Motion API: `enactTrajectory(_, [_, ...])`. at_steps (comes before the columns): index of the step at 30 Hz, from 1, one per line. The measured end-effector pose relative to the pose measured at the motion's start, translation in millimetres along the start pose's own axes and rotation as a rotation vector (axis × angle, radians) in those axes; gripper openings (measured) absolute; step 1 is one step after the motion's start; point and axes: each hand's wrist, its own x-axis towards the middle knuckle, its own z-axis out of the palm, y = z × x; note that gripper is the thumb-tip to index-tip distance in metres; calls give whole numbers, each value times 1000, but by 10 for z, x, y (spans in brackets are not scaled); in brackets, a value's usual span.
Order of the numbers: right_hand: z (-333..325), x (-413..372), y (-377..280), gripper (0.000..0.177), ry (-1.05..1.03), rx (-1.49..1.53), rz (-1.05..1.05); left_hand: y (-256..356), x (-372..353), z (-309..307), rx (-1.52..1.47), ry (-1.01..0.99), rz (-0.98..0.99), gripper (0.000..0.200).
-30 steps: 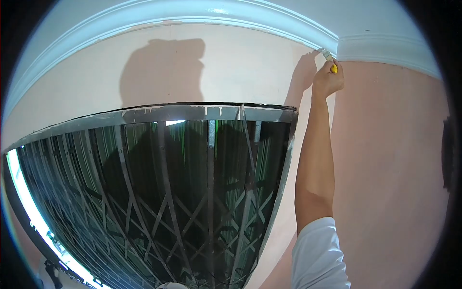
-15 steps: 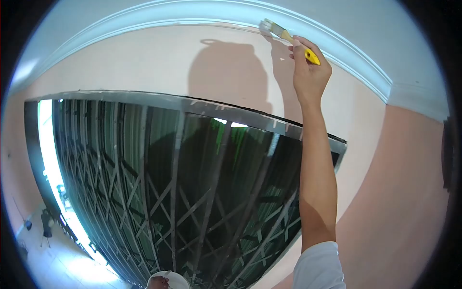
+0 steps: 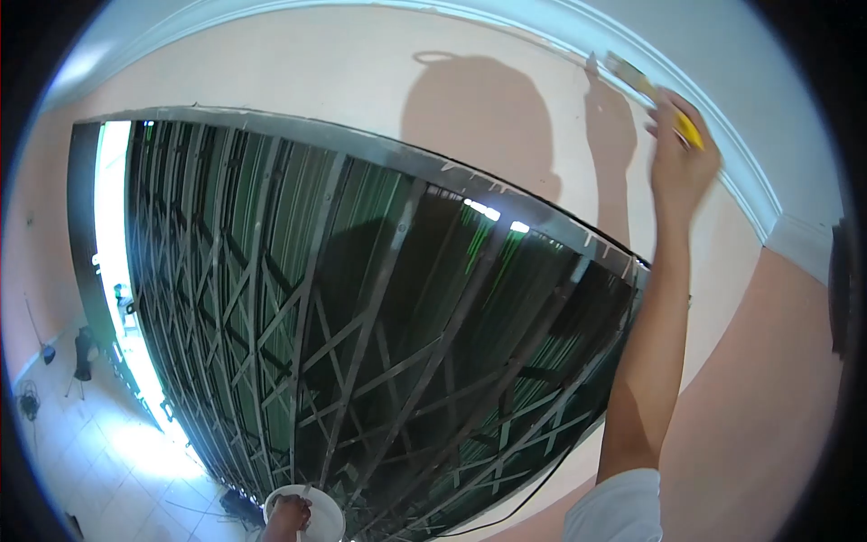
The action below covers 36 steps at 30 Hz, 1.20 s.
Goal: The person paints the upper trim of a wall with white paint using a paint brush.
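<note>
My right hand (image 3: 684,158) is raised high, its fingers wrapped round the yellow handle of a paintbrush (image 3: 646,86). The bristles lie at the lower part of the white crown moulding (image 3: 567,34), where it meets the pink wall (image 3: 316,68). Low in the view, my left hand (image 3: 289,513) is closed at a white bucket (image 3: 330,521), with a pale strip running by the fingers across the bucket's top. What is inside the bucket hardly shows.
Beneath the moulding stands a dark folding lattice gate (image 3: 361,334) under a grey metal frame (image 3: 379,154), which has pale drips on it. Bright light enters through a gap (image 3: 115,208) at left. The tiled floor (image 3: 135,452) lies far below, with a dark stand-like object (image 3: 83,352) on it.
My right hand and the paintbrush have moved right along the moulding in the view. The camera has shifted, and the bucket with my left hand shows more fully.
</note>
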Motion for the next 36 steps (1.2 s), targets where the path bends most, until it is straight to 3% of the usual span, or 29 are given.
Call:
enactTrajectory(1, [-95, -172, -281, 20, 27, 114, 62, 332, -196, 133, -83, 41, -85, 12])
enactTrajectory(4, [-423, -825, -966, 22, 63, 71, 294, 1136, -573, 444, -170, 129, -251, 15])
enactTrajectory(6, [-657, -1408, -1288, 25, 14, 107, 459, 759, -449, 307, 406, -6, 387, 20])
enactTrajectory(7, [-695, -1700, -1509, 27, -3, 167, 575, 763, -433, 280, 418, -20, 322, 18])
enactTrajectory(8, [-734, -2080, -1565, 22, -52, 397, 519, 815, -450, 244, 779, -47, 437, 17])
enactTrajectory(9, [-778, -2363, -1710, 16, -196, 369, 568, 867, -470, 208, 1126, -37, 579, 17])
enactTrajectory(10, [-826, -2644, -1859, 16, -345, 332, 605, 974, -496, 199, 1299, -82, 544, 19])
enactTrajectory(12, [-755, -3136, -2091, 16, -497, 412, 915, 1185, -566, 183, 1639, -198, 502, 22])
enactTrajectory(13, [-749, -3365, -2159, 15, -572, 460, 1121, 1420, -608, 347, 1038, 74, 183, 19])
enactTrajectory(14, [-747, -3598, -2259, 15, -656, 502, 1335, 1563, -688, 348, 1045, 45, 174, 20])
enactTrajectory(16, [-727, -4059, -2453, 14, -719, 517, 1540, 1856, -844, 354, 1059, -12, 155, 23])
enactTrajectory(17, [-711, -4194, -2546, 14, -800, 533, 1552, 1902, -974, 427, 754, 161, 134, 19])
enactTrajectory(20, [-666, -4582, -2673, 15, -1023, 575, 1434, 1966, -1025, 522, 376, 199, 322, 23])
enactTrajectory(21, [-631, -4617, -2673, 15, -1103, 576, 1351, 1989, -991, 554, 297, 193, 257, 22])
enactTrajectory(23, [-513, -4844, -2718, 17, -1195, 578, 1098, 2025, -962, 566, 211, 189, 187, 21])
enactTrajectory(27, [-132, -5118, -2880, 18, -1550, 582, 959, 2190, -988, 595, 12, 203, 35, 21])
enactTrajectory(29, [62, -5300, -2955, 18, -1644, 551, 817, 2210, -982, 556, 98, 189, 39, 21])
enactTrajectory(34, [367, -5840, -3082, 20, -1609, 659, 736, 2133, -1060, 536, 248, 256, 143, 18])
enactTrajectory(35, [396, -5857, -3097, 20, -1610, 673, 733, 2158, -1043, 515, 118, 227, 32, 18])
enactTrajectory(36, [394, -5914, -3106, 21, -1604, 668, 743, 2129, -1034, 495, 97, 207, 69, 18])
